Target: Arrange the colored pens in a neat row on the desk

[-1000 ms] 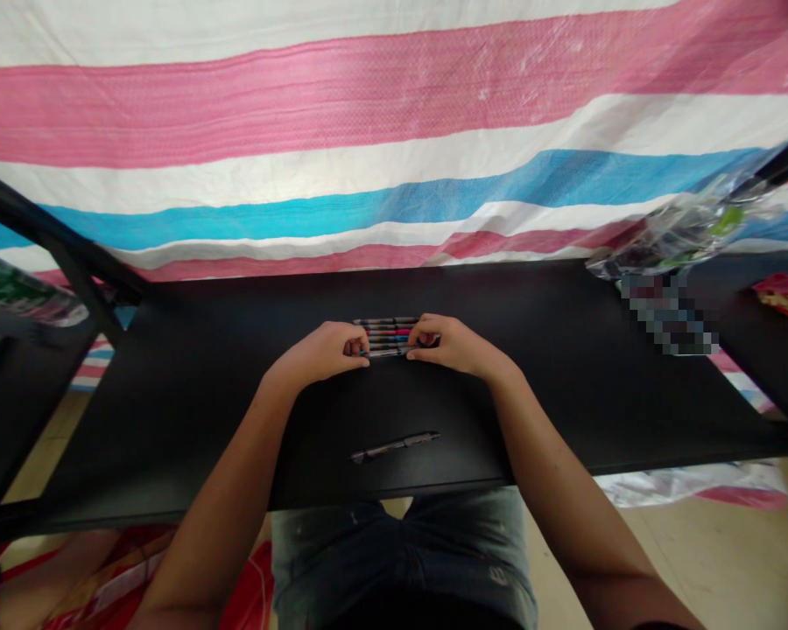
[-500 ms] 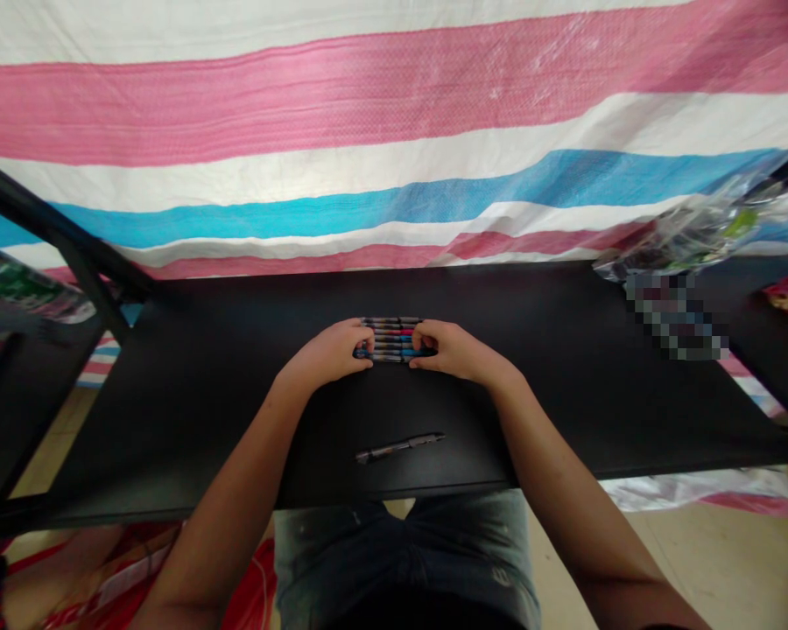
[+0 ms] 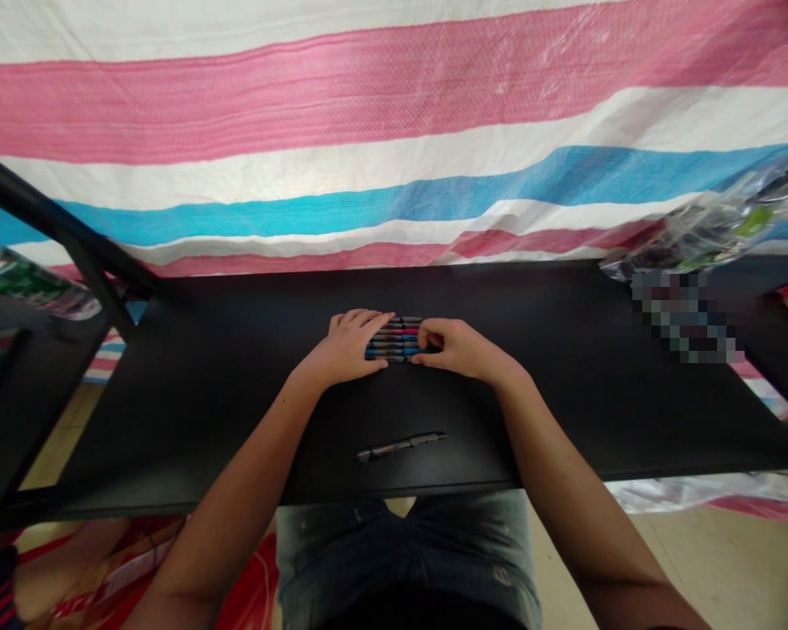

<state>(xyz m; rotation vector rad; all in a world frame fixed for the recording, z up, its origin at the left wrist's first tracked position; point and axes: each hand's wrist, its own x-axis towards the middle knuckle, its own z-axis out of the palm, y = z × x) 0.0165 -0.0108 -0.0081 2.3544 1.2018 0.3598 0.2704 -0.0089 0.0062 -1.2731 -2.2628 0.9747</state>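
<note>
Head camera view: two bare hands meet over a row of slim pens [image 3: 400, 344] on a smooth, dull black table [image 3: 584, 376]. The pens lie flat and side by side, long narrow barrels packed close and running from left to right, mostly dark and greyish, with a pink one and some blue ones among them.

The left hand [image 3: 347, 348] is spread over the left ends of the row, its fingers stretched toward the far side and its thumb at the near side. The right hand [image 3: 465, 352] is curled at the right ends, forefinger bent and thumb pointing inward along the near edge; whether it squeezes the pens cannot be told. Nearer the body, well apart from the row, a single dark pen [image 3: 402, 446] with a paler middle lies slightly slanted on the tabletop.

Behind the table hangs a striped sheet [image 3: 315, 101] in pink, white and blue, its surface woven, creased and a little shiny. Straight black bars [image 3: 97, 254] slope down at the left. Over the table's far right corner sits a crumpled, see-through plastic bag [image 3: 689, 236], and just below it a pixelated object [image 3: 686, 319]. Faded denim jeans [image 3: 302, 542] show beneath the near edge.
</note>
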